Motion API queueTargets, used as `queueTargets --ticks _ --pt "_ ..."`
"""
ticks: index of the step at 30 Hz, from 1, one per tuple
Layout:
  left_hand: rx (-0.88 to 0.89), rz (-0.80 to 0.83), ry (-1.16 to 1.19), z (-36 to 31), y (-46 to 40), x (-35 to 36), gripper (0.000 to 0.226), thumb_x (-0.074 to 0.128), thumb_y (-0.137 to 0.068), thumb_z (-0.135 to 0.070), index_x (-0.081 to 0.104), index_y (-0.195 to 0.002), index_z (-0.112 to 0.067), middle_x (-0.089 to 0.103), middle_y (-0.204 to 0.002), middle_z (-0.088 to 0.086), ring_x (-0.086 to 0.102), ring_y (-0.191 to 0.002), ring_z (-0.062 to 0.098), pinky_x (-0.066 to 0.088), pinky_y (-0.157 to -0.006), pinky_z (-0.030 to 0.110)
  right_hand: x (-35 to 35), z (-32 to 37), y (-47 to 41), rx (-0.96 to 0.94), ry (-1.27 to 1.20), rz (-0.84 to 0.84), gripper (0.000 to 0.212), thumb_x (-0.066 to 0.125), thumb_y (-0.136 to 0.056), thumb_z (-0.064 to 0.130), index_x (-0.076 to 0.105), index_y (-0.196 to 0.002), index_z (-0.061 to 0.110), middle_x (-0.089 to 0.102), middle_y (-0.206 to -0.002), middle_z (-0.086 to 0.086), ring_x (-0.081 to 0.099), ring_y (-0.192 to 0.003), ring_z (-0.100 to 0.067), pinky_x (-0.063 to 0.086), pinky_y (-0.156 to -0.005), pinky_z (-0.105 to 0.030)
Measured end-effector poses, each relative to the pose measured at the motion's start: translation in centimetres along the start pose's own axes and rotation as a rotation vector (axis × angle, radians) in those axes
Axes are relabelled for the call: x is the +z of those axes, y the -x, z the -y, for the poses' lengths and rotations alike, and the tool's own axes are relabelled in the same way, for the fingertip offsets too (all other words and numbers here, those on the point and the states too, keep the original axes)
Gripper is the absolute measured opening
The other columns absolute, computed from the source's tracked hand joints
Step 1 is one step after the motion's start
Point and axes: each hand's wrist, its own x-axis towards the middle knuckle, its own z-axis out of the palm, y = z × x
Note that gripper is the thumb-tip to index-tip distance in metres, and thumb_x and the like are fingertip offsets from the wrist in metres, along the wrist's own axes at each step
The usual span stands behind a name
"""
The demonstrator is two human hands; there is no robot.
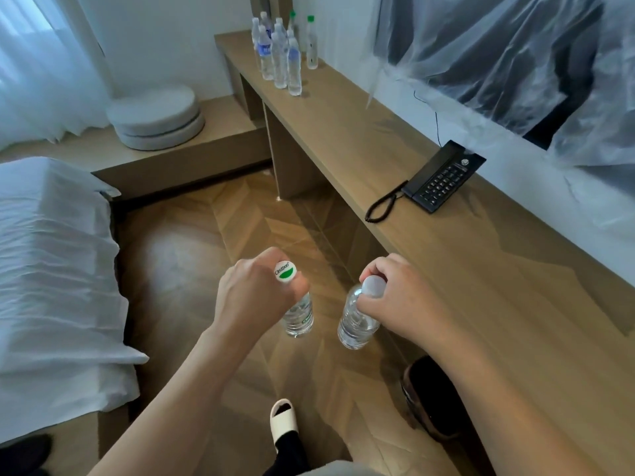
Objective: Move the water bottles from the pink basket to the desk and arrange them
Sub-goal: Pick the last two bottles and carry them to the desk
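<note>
1. A white slipper [283, 419] on one foot shows at the bottom edge, on the wood floor [192, 255]
2. The left hand [256, 290] has its fingers curled tight round the neck of a clear bottle [299, 316] with a white and green cap; the bottle hangs upright over the floor, with clear water inside
3. The right hand [398, 302] pinches the neck of a second clear bottle [357, 321] with a plain white cap; its fingers are wrapped just below the cap, and the bottle tilts a little, with water inside, beside the desk edge
4. So two bottles are in the hands, one each, near each other but not touching
5. A white bed [51, 269] lies to the left
6. The long wooden desk [464, 269] runs along the right, with one black phone [443, 176] on it, its coiled cord hanging over the front edge
7. Two round white cushions [156, 118] are stacked on a low bench
8. At the far end of the desk stands a tight cluster of bottles [281, 53], all upright; about nine can be made out, two with green caps, though the exact count cannot be told
9. The pink basket is out of view
</note>
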Motion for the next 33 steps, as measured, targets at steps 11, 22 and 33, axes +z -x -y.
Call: queueTargets --ticks 11,22,33 --pt "0.053 0.012 0.055 6.9 -17.0 -3.1 0.019 0.063 -0.072 -0.043 0.053 -0.067 -0.028 0.054 -0.053 -0.009 0.051 -0.049 0.006 0.027 -0.044 0.018 3.5 7.8 -16.2 0.054 0.004 -0.057 0.019 0.068 -0.065 0.034 0.056 -0.08 0.032 0.05 -0.092 0.013 0.056 -0.075 -0.007 0.051 -0.06 -0.026" --pt "0.003 -0.011 0.065 13.3 -35.3 -1.1 0.023 0.052 -0.065 -0.052 0.057 -0.069 -0.031 0.058 -0.057 -0.012 0.055 -0.056 0.005 0.033 -0.049 0.021 6.5 10.4 -36.1 -0.003 0.045 0.013 0.02 0.072 -0.066 0.036 0.057 -0.078 0.03 0.05 -0.088 0.013 0.055 -0.073 -0.007 0.039 -0.052 -0.017" --pt "0.002 -0.02 0.025 16.9 -53.9 -1.5 0.018 0.061 -0.071 -0.046 0.06 -0.076 -0.029 0.061 -0.063 -0.013 0.059 -0.058 0.005 0.047 -0.052 0.025 5.8 14.8 -55.0 -0.002 0.044 -0.024 0.023 0.075 -0.071 0.034 0.058 -0.086 0.028 0.048 -0.09 0.016 0.052 -0.076 -0.008 0.041 -0.056 -0.014"
